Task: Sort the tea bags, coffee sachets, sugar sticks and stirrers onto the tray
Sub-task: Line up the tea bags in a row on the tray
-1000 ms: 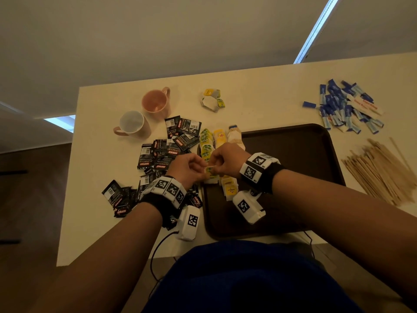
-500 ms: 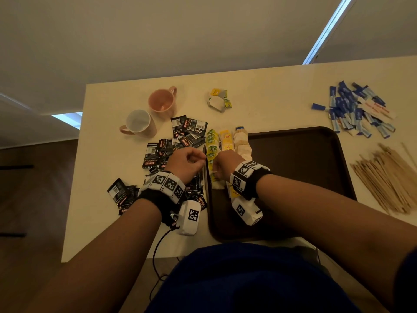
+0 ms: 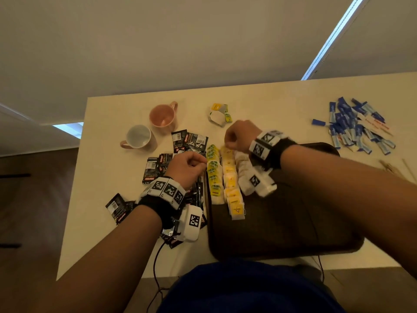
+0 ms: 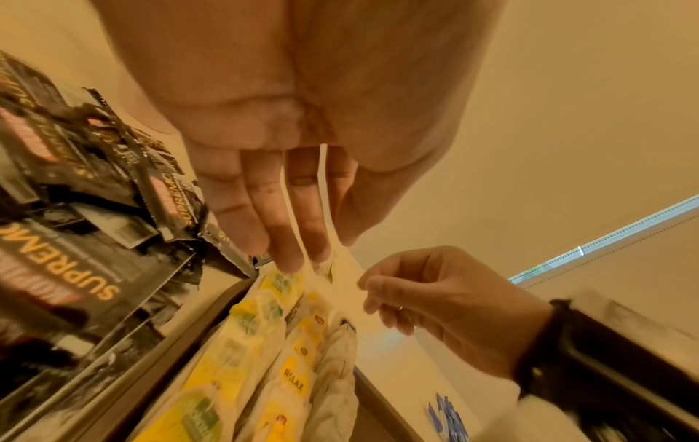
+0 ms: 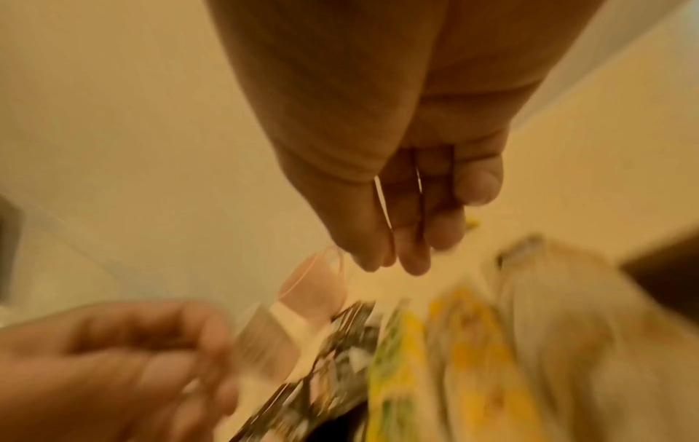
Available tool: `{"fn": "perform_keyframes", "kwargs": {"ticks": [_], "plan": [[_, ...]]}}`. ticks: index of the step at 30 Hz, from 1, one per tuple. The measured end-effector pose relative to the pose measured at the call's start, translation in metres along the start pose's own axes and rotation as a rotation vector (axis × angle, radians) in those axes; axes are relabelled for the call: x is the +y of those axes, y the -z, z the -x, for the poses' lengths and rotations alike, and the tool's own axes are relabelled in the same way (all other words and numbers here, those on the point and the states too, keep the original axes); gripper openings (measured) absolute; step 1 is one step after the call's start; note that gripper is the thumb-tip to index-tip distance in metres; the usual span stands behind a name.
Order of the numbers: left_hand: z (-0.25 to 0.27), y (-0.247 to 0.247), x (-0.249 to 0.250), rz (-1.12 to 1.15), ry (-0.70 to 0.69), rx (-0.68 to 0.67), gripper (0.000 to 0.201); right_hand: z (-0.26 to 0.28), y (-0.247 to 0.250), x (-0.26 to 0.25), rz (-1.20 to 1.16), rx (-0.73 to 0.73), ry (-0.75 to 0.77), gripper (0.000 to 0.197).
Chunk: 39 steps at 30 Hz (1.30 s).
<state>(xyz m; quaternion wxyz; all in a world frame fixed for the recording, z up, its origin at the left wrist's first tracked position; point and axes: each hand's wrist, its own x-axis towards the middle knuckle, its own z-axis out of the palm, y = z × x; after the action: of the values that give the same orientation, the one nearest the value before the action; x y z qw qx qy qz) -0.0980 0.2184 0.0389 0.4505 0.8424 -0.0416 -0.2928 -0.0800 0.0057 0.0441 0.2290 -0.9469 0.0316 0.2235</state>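
Left hand (image 3: 188, 164) curled, pinching thin white strings (image 4: 324, 191) at left edge of tray (image 3: 293, 222). Right hand (image 3: 240, 136) curled at tray's far-left corner, apparently pinching a string; view blurred. Tea bags (image 3: 228, 179) in three rows along tray's left edge. Coffee sachets (image 3: 189, 141) on desk, left of tray.

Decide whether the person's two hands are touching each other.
Apart. The head view shows a plain gap: the left hand is over the coffee sachets, the right hand is farther back, and tea bags show between them.
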Motion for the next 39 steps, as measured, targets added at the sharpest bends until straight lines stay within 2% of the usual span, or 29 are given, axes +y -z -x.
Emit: {"fn": "perform_keyframes", "kwargs": {"ticks": [3,7,12,15,18,22,25,27,30,32,36,39], "plan": [[-0.009,0.001,0.005,0.006,0.01,0.001,0.011,-0.033,0.03,0.012,0.121,0.064,0.002,0.017],[-0.023,0.002,0.008,0.013,0.029,0.01,0.009,-0.087,0.037,0.025,0.238,0.048,-0.006,0.019],[-0.044,0.003,0.013,0.052,0.038,0.017,0.017,-0.138,0.024,0.035,0.357,-0.023,0.004,0.065],[-0.054,0.002,0.013,0.078,0.065,0.029,0.018,-0.16,0.006,0.039,0.465,-0.088,-0.024,0.104],[-0.062,0.001,0.011,0.087,0.077,0.034,0.019,-0.172,-0.003,0.037,0.457,-0.143,-0.045,0.115],[-0.065,-0.001,0.005,0.096,0.102,0.028,0.02,-0.181,-0.006,0.029,0.433,-0.171,-0.044,0.092],[-0.066,-0.001,0.002,0.1,0.119,0.015,0.017,-0.181,-0.007,0.02,0.375,-0.166,0.004,0.048],[-0.065,0.0,0.001,0.101,0.128,0.01,0.015,-0.179,-0.009,0.014,0.378,-0.166,0.028,0.032],[-0.064,0.002,0.002,0.116,0.125,0.016,0.013,-0.169,-0.008,0.014,0.356,-0.177,0.038,0.025],[-0.061,0.003,0.004,0.126,0.113,0.034,0.014,-0.159,-0.004,0.016,0.297,-0.132,0.027,0.021],[-0.054,0.004,0.008,0.153,0.097,0.057,0.016,-0.126,0.017,0.005,0.145,0.037,0.07,0.027],[-0.049,0.003,0.013,0.219,0.083,0.109,0.004,-0.086,0.037,-0.013,0.008,0.151,0.16,0.026]]}}
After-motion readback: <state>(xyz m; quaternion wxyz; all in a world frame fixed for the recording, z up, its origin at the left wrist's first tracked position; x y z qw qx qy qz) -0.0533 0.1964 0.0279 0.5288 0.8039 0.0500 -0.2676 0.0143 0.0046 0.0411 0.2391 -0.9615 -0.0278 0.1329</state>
